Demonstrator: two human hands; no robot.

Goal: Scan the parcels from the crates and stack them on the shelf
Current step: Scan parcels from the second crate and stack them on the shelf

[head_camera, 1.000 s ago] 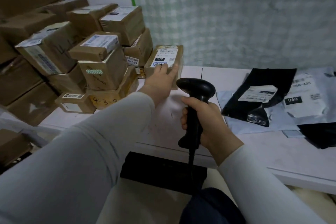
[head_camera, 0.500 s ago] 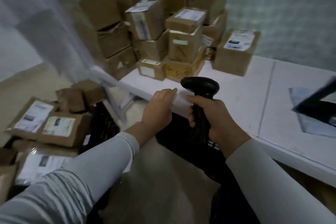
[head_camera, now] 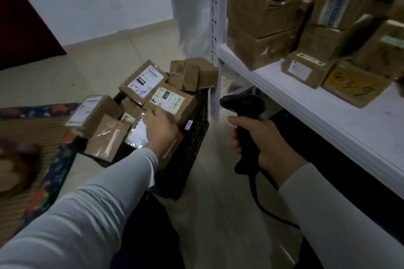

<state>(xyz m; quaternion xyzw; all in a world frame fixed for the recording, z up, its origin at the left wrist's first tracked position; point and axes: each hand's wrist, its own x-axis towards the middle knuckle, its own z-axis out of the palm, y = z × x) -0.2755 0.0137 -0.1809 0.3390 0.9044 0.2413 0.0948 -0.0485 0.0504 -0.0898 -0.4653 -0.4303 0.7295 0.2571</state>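
Now my left hand [head_camera: 160,131] is touching a parcel [head_camera: 175,99], finger pose unclear; my right hand [head_camera: 265,146] is wrapping the scanner [head_camera: 246,105]. Tugging risks toppling the heap [head_camera: 142,84].

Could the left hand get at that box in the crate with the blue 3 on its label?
Probably yes. The left hand is at the near edge of the box, which lies on top of the pile in the crate with nothing over it.
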